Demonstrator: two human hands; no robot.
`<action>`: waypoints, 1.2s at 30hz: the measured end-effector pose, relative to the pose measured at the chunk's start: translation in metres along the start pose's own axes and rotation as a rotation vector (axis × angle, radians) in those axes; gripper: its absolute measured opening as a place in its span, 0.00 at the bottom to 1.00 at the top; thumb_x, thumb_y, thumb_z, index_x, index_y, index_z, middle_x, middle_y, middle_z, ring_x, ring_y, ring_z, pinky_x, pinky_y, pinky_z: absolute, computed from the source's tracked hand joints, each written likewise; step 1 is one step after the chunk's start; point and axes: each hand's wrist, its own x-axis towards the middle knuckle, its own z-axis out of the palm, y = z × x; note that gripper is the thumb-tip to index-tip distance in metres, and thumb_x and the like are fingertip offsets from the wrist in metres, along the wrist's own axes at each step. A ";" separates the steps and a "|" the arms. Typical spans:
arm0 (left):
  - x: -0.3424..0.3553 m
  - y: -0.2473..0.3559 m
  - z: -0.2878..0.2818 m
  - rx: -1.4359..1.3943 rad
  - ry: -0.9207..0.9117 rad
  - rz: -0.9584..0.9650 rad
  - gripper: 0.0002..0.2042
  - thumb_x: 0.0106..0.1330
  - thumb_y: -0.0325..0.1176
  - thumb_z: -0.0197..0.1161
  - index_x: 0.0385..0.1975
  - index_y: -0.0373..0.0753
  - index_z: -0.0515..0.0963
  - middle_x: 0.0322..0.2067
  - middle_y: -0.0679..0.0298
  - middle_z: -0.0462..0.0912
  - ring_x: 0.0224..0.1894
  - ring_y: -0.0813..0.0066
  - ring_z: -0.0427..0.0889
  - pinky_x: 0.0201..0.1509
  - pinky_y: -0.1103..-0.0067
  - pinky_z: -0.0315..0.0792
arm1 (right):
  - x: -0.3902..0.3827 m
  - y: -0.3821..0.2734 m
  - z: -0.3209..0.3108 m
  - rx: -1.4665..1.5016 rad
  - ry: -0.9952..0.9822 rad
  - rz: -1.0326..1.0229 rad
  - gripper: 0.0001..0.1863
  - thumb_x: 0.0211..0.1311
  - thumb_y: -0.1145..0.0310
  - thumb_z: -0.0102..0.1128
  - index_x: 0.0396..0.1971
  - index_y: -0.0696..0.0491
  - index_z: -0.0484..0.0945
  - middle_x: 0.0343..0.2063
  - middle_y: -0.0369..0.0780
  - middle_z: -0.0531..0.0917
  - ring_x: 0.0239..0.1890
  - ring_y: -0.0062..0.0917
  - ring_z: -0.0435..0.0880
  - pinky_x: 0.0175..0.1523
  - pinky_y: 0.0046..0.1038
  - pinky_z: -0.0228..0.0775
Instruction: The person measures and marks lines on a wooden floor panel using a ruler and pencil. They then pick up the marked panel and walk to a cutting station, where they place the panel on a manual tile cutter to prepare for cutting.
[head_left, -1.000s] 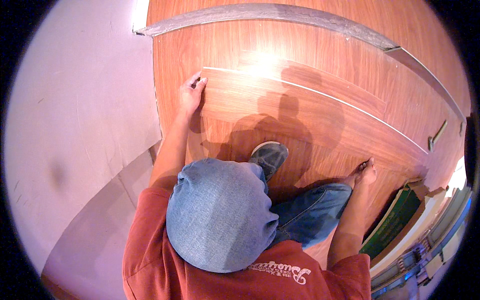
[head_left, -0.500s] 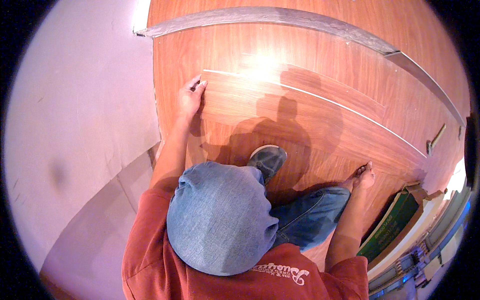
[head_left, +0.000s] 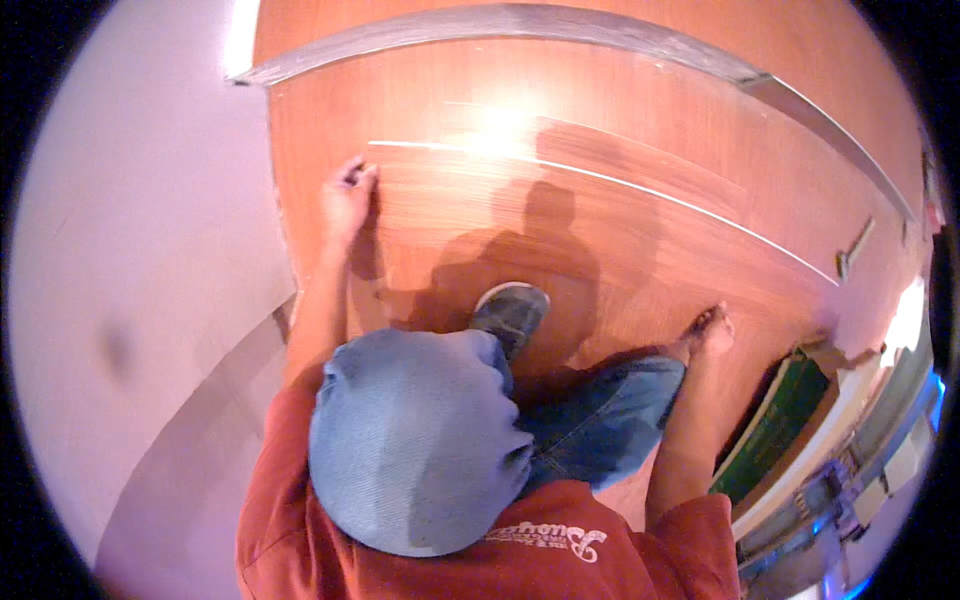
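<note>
On the wood-grain floor, ahead of the shoe, locate the plank. Note left hand curled at its left end, right hand curled beside its near edge; cannot tell whether grasping. Guide both ends evenly.

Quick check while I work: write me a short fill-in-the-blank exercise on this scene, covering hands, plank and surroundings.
1. The hand nearer the pale wall is the ____ one.
2. The thin line along the plank's far edge looks ____ in colour.
3. The right hand's arm comes out of a ____ sleeve.
4. The long box beside that arm is mainly ____ in colour.

Missing words: left; white; red; green.
</note>
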 end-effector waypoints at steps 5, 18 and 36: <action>0.010 -0.019 -0.006 -0.004 -0.118 -0.063 0.19 0.67 0.39 0.69 0.52 0.34 0.81 0.37 0.64 0.85 0.38 0.77 0.81 0.45 0.79 0.76 | 0.044 0.026 -0.034 0.009 -0.176 -0.138 0.17 0.68 0.56 0.65 0.23 0.50 0.77 0.19 0.36 0.80 0.19 0.21 0.77 0.22 0.26 0.70; 0.023 -0.038 0.000 -0.169 -0.146 -0.106 0.17 0.69 0.35 0.68 0.53 0.32 0.79 0.34 0.68 0.84 0.36 0.82 0.79 0.42 0.82 0.74 | -0.004 -0.005 0.014 0.094 0.177 -0.055 0.18 0.63 0.67 0.71 0.26 0.46 0.66 0.16 0.33 0.76 0.15 0.18 0.74 0.19 0.22 0.68; 0.021 -0.023 -0.010 -0.132 -0.222 -0.214 0.14 0.68 0.36 0.69 0.47 0.36 0.80 0.38 0.69 0.83 0.40 0.80 0.79 0.47 0.82 0.74 | 0.001 0.002 0.009 0.105 0.102 -0.050 0.17 0.63 0.63 0.72 0.29 0.49 0.68 0.17 0.35 0.77 0.17 0.18 0.75 0.20 0.22 0.69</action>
